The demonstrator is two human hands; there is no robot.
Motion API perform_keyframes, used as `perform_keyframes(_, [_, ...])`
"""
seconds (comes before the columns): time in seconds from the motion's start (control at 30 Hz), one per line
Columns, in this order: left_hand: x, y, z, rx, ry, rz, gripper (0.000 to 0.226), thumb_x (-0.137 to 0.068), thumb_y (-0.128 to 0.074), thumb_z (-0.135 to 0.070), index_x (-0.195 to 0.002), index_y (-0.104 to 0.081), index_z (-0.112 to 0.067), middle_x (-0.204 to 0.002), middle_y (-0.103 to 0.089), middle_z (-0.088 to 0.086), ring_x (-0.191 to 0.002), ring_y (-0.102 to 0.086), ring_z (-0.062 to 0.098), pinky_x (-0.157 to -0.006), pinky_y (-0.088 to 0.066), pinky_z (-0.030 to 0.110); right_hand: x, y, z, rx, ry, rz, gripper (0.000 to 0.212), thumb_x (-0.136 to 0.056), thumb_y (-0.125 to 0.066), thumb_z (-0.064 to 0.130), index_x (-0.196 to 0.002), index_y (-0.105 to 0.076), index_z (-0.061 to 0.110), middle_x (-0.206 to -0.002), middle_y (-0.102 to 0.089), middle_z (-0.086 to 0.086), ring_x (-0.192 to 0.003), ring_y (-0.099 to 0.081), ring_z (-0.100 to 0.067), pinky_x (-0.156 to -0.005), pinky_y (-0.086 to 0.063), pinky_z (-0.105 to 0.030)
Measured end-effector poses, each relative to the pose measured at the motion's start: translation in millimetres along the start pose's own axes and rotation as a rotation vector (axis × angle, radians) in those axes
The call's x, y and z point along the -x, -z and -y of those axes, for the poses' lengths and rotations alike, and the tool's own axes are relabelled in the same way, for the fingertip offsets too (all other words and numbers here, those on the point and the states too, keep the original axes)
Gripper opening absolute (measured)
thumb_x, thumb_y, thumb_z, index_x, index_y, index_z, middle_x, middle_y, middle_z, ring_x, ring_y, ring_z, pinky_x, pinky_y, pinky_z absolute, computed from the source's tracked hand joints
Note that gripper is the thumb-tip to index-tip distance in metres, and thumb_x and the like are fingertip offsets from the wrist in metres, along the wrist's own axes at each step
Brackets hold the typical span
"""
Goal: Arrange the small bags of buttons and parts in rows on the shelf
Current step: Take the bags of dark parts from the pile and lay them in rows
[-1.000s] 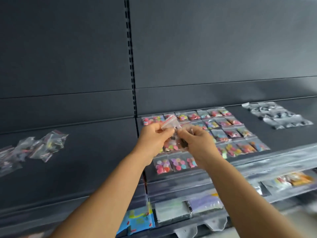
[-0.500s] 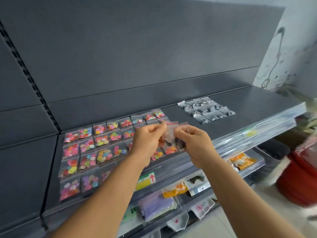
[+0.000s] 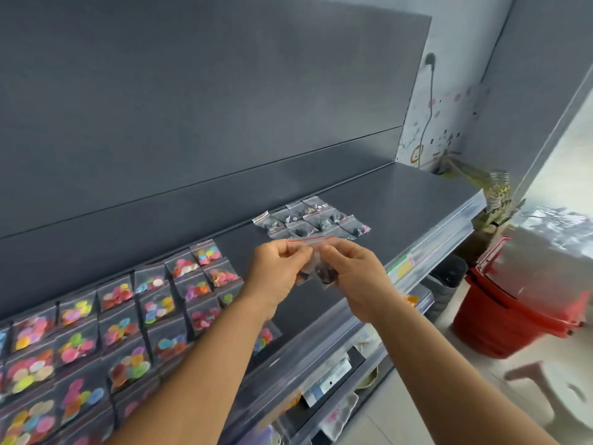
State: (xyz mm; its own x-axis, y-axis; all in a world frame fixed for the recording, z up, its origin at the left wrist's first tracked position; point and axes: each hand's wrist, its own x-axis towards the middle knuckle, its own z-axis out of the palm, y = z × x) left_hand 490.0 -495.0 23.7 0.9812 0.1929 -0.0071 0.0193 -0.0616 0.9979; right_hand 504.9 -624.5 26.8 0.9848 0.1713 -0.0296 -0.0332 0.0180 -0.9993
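Hands (image 3: 317, 268) pinch clear bag (image 3: 316, 263) above shelf (image 3: 401, 200)

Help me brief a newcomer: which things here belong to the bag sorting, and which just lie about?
Job: held bag, left hand, right hand, colourful button bags, dark parts bags, shelf.
Lying about: red baskets, pink stool.
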Motion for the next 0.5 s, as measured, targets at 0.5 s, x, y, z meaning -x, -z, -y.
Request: perform_keyframes(0.5, [-70, -28, 24, -0.082, 0.084, -0.181, 0.019, -0.09, -0.058, -0.016, -0.077, -0.069, -0.009, -0.073, -0.066, 0.008, -0.068, -0.057, 0.016, -0.065, -0.055, 0.032, -100, 57, -19, 0.15, -0.074, -0.017, 0.011, -0.084, -0.066, 0.013, -0.075, -0.07, 0.008, -0.057, -0.057, 0.0, -0.052, -0.045, -0.012, -0.054, -0.042, -0.024])
